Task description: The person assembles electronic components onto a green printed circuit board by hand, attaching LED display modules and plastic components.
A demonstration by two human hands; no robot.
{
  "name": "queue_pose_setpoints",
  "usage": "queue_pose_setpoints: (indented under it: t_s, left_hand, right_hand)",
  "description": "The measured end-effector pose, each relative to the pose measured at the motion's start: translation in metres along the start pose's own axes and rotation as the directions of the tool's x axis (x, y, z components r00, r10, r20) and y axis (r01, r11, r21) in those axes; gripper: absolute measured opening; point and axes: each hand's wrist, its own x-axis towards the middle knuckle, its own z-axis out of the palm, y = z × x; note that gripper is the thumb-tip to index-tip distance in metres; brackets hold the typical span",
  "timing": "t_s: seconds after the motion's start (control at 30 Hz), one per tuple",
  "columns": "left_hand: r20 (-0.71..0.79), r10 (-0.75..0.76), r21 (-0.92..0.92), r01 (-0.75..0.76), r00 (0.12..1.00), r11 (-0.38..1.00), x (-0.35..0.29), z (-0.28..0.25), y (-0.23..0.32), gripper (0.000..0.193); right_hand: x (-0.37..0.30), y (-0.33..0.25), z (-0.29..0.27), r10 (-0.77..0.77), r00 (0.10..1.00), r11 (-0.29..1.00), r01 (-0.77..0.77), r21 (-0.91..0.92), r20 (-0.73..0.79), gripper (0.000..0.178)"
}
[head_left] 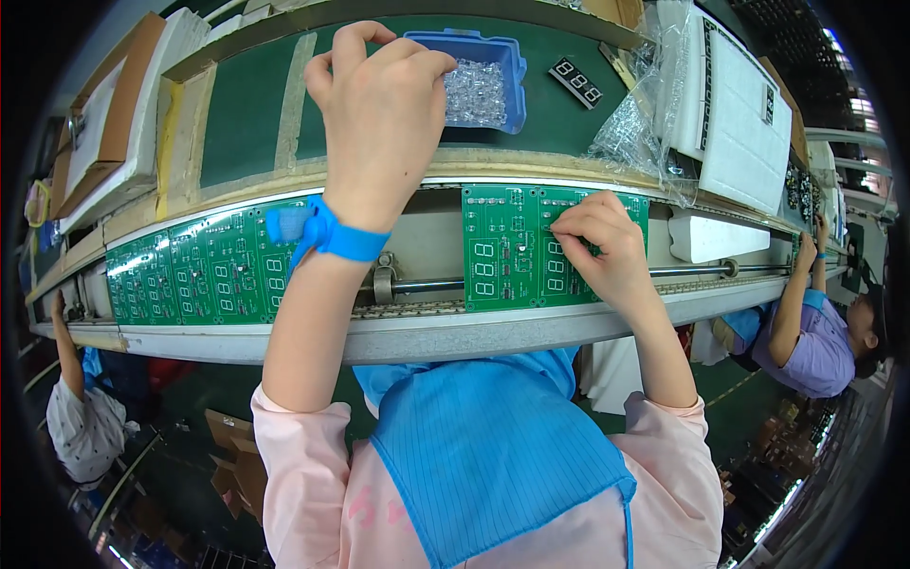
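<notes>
My left hand (pixel 384 109), with a blue wrist strap (pixel 332 232) below it, hovers at the left side of a blue plastic tray (pixel 515 90). Its fingers are curled, and whatever they hold is hidden. Many small clear components (pixel 477 95) fill the tray. Over a green circuit board (pixel 485 232) on the rail, my right hand (pixel 607 247) has its thumb and fingertips pinched together close to the surface. What sits in that pinch is too small to make out. White digit displays (pixel 484 268) are mounted on the board.
More green circuit boards (pixel 204 270) lie in a row along the rail at left. A black digit display (pixel 574 82) rests right of the tray, beside clear plastic wrap (pixel 640 133) and white foam (pixel 735 114). Other people (pixel 815 332) stand at both ends of the line.
</notes>
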Motion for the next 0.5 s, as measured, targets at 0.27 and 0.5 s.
queue_pose_setpoints:
  t_s: [0.27, 0.5]
  left_hand:
    - [0.035, -0.005, -0.18, 0.011, 0.999, 0.984, -0.034, -0.032, 0.017, 0.015]
    - [0.24, -0.082, -0.385, 0.172, 0.967, 0.907, -0.071, -0.036, 0.031, 0.015]
  right_hand:
    - [0.001, -0.006, 0.002, 0.154, 0.988, 0.986, -0.154, 0.065, 0.015, 0.02]
    - [0.014, -0.019, -0.004, 0.047, 0.995, 0.99, -0.034, -0.139, 0.088, 0.023]
